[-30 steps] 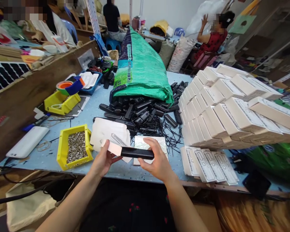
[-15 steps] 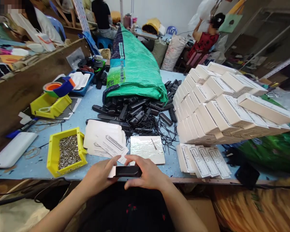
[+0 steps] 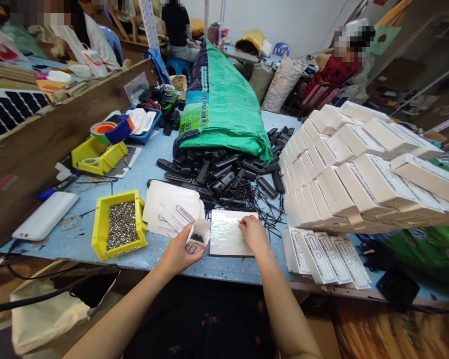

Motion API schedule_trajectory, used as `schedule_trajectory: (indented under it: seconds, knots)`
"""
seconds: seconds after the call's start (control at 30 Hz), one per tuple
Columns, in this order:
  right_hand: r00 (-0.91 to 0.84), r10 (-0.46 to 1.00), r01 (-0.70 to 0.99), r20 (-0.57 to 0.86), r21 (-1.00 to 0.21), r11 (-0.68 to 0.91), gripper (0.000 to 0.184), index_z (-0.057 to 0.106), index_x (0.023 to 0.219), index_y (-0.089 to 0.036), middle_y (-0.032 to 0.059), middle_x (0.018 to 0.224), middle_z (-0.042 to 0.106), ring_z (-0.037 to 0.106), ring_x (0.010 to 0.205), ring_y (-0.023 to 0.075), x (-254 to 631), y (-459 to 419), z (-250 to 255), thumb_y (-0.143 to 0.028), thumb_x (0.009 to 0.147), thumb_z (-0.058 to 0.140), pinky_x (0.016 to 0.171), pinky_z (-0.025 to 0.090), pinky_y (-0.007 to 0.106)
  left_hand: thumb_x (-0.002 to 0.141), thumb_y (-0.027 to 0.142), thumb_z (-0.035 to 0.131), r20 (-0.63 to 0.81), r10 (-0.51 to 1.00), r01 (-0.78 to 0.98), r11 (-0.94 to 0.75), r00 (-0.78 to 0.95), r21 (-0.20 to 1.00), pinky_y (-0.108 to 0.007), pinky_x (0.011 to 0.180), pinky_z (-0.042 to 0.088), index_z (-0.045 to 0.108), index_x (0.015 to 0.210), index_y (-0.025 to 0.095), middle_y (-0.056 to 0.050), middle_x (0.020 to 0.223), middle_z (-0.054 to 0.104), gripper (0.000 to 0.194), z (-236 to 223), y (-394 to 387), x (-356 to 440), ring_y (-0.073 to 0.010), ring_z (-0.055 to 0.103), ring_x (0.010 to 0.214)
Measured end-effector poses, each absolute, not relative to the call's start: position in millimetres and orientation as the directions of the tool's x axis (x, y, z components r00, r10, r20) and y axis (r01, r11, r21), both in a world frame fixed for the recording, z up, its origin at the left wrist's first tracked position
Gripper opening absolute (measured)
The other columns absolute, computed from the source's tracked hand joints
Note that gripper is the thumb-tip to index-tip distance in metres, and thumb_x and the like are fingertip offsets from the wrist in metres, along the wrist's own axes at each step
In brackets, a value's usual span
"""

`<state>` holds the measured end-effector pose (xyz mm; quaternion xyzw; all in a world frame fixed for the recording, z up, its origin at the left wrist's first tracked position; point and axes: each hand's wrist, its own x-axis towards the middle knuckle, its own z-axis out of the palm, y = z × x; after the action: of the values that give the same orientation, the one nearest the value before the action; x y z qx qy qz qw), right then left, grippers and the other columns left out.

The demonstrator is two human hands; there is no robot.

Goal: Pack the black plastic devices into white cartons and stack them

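Observation:
My left hand (image 3: 179, 252) is closed round a small white carton (image 3: 197, 238), held upright with its open end toward me and a black remote showing inside. My right hand (image 3: 253, 234) rests fingers-down on a stack of clear plastic sheets (image 3: 228, 234) at the table's front, pinching at its far right corner. Just behind lie a pile of flat white carton blanks (image 3: 170, 208), loose black twist ties (image 3: 258, 209) and a heap of black remotes (image 3: 217, 169) spilling from a green woven sack (image 3: 224, 109).
A yellow bin of small metal parts (image 3: 119, 225) stands left of my left hand. Stacked filled white boxes (image 3: 359, 169) fill the right side, with flat printed blanks (image 3: 325, 254) in front. A white device (image 3: 47, 215), another yellow bin (image 3: 97, 155) and tape rolls (image 3: 105, 130) lie left. People sit at the back.
The black remote has gone fully into the carton. My right hand let go of it and moved forward onto the plastic sheets; my left hand turned the carton upright.

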<state>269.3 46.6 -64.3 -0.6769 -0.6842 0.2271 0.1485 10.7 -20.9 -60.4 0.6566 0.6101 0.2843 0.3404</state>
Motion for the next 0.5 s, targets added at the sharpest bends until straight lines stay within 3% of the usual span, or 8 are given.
schedule_trajectory:
  seconds: [0.07,0.13,0.2,0.27,0.3,0.37,0.43,0.5]
  knots:
    - [-0.077,0.991,0.843,-0.105,-0.538,0.008,0.011,0.061,0.078,-0.015,0.0102,0.091,0.062,0.058,0.091,0.0218,266.9,45.1,-61.4,-0.010,0.082,0.052,0.083,0.044,0.034,0.074,0.040,0.065,-0.062,0.991,0.626,-0.027,0.119,0.779,-0.034,0.087,0.051,0.038,0.137,0.023,-0.009,0.123,0.062,0.071,-56.3,-20.3,11.4,-0.0270,0.062,0.109]
    - [-0.104,0.991,0.776,-0.079,-0.629,0.032,0.012,0.061,0.091,-0.016,0.0070,0.089,0.063,0.060,0.085,0.0184,260.6,40.3,-55.5,-0.016,0.086,0.050,0.080,0.047,0.031,0.074,0.040,0.064,-0.076,0.987,0.637,-0.035,0.145,0.770,-0.035,0.089,0.050,0.033,0.141,0.024,-0.010,0.130,0.058,0.075,-54.6,-21.2,12.2,-0.0284,0.060,0.114]
    - [-0.092,0.996,0.568,-0.003,-0.822,0.050,0.023,0.056,0.110,-0.019,0.0041,0.090,0.063,0.062,0.077,0.0150,247.5,31.2,-47.0,-0.026,0.090,0.049,0.073,0.050,0.029,0.074,0.040,0.064,-0.091,0.981,0.649,-0.044,0.174,0.760,-0.037,0.088,0.050,0.026,0.145,0.025,-0.011,0.129,0.059,0.082,-56.1,-22.5,13.7,-0.0296,0.062,0.111]
    - [-0.041,0.994,0.321,0.100,-0.941,0.108,0.029,0.053,0.116,-0.021,0.0032,0.091,0.064,0.062,0.073,0.0135,229.3,19.7,-38.3,-0.034,0.091,0.051,0.069,0.052,0.028,0.074,0.039,0.065,-0.082,0.979,0.651,-0.060,0.185,0.757,-0.039,0.087,0.051,0.020,0.147,0.023,-0.013,0.127,0.060,0.087,-60.6,-23.6,15.4,-0.0298,0.064,0.107]
    - [-0.043,0.987,0.269,0.153,-0.950,0.159,0.026,0.056,0.112,-0.021,0.0036,0.090,0.064,0.062,0.074,0.0139,220.1,14.4,-34.7,-0.035,0.090,0.053,0.070,0.052,0.029,0.074,0.039,0.065,-0.063,0.981,0.646,-0.071,0.182,0.760,-0.040,0.088,0.051,0.019,0.146,0.021,-0.014,0.126,0.060,0.088,-63.6,-24.0,16.1,-0.0295,0.064,0.105]
    - [-0.173,0.953,0.337,0.249,-0.894,0.295,0.016,0.064,0.095,-0.021,0.0041,0.085,0.065,0.060,0.078,0.0154,205.4,6.5,-30.2,-0.033,0.088,0.056,0.077,0.050,0.032,0.075,0.038,0.064,-0.009,0.985,0.625,-0.102,0.171,0.774,-0.040,0.088,0.051,0.023,0.143,0.019,-0.014,0.125,0.060,0.082,-69.5,-24.5,16.6,-0.0279,0.065,0.105]
    - [-0.353,0.891,0.405,0.285,-0.812,0.420,0.014,0.068,0.082,-0.022,0.0052,0.085,0.066,0.058,0.085,0.0182,197.6,3.4,-30.6,-0.032,0.086,0.060,0.085,0.047,0.037,0.077,0.037,0.062,0.038,0.984,0.607,-0.138,0.175,0.783,-0.038,0.086,0.051,0.035,0.135,0.020,-0.012,0.120,0.062,0.066,-73.9,-24.7,16.1,-0.0252,0.065,0.102]
    - [-0.343,0.895,0.382,0.286,-0.828,0.411,0.016,0.070,0.084,-0.022,0.0062,0.092,0.065,0.056,0.091,0.0194,194.0,3.3,-36.1,-0.035,0.085,0.061,0.089,0.046,0.039,0.078,0.036,0.061,0.069,0.980,0.604,-0.169,0.185,0.779,-0.035,0.082,0.052,0.048,0.119,0.022,-0.008,0.112,0.064,0.046,-75.5,-24.1,15.4,-0.0225,0.066,0.097]
